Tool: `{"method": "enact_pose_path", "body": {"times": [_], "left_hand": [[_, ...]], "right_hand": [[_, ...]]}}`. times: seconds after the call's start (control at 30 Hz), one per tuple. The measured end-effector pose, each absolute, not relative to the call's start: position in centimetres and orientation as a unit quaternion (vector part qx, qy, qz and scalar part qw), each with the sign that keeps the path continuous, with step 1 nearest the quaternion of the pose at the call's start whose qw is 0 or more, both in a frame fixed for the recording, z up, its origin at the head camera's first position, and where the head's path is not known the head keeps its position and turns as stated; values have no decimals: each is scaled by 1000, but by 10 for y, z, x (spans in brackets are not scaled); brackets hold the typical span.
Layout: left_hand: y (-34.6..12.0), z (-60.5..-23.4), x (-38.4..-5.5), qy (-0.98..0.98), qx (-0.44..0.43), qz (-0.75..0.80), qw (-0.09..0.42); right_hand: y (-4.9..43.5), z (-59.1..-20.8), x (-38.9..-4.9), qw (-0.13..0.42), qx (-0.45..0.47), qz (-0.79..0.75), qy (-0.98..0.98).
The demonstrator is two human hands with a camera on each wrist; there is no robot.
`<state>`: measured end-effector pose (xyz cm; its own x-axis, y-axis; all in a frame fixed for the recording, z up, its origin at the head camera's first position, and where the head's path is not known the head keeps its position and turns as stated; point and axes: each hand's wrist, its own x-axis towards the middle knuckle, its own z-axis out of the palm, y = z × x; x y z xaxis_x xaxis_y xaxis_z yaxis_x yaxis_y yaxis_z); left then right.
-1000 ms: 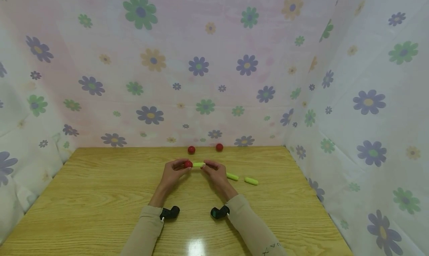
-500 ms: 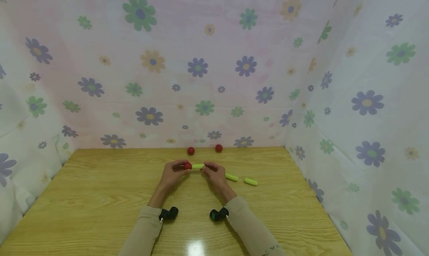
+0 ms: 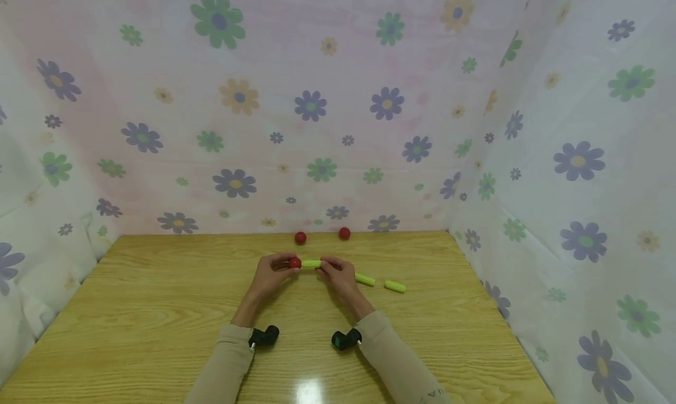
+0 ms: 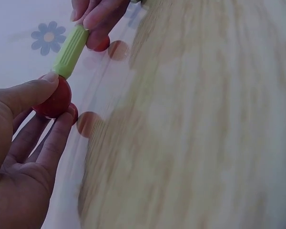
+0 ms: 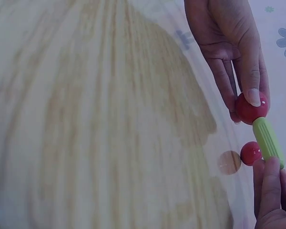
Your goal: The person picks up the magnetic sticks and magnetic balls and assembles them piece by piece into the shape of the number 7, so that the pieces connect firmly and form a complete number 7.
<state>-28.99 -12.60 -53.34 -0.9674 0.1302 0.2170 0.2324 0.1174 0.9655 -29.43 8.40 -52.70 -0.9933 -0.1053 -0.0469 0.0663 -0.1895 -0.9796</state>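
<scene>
My left hand [image 3: 270, 276] pinches a glossy red ball [image 4: 57, 101] between thumb and fingers. A light green ribbed rod [image 4: 70, 51] meets the ball end-on. Its other end is pinched by the fingertips of my right hand [image 3: 340, 276]. In the right wrist view the same red ball [image 5: 251, 109] and green rod [image 5: 268, 142] form one line between the two hands. Both pieces are held over the wooden table, and the right fingers cover the rod's far end.
Two more red balls, one at left [image 3: 300, 238] and one at right [image 3: 344, 234], lie by the table's back edge. Two green rods, one nearer [image 3: 365, 279] and one farther right [image 3: 395, 286], rest beside my right hand. A flowered cloth [image 3: 338, 128] hangs behind the wooden table [image 3: 158, 310].
Both hands keep their grip on the ball and rod, with only a very slight shift to the left in the head view. The loose balls and rods stay where they were.
</scene>
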Motion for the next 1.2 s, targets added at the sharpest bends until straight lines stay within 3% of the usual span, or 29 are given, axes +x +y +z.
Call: {"method": "enact_pose_path", "body": {"times": [1.2], "left_hand": [[-135, -538, -294, -754, -57, -653, 39]], "right_hand": [[104, -517, -268, 101, -49, -732, 672]]}}
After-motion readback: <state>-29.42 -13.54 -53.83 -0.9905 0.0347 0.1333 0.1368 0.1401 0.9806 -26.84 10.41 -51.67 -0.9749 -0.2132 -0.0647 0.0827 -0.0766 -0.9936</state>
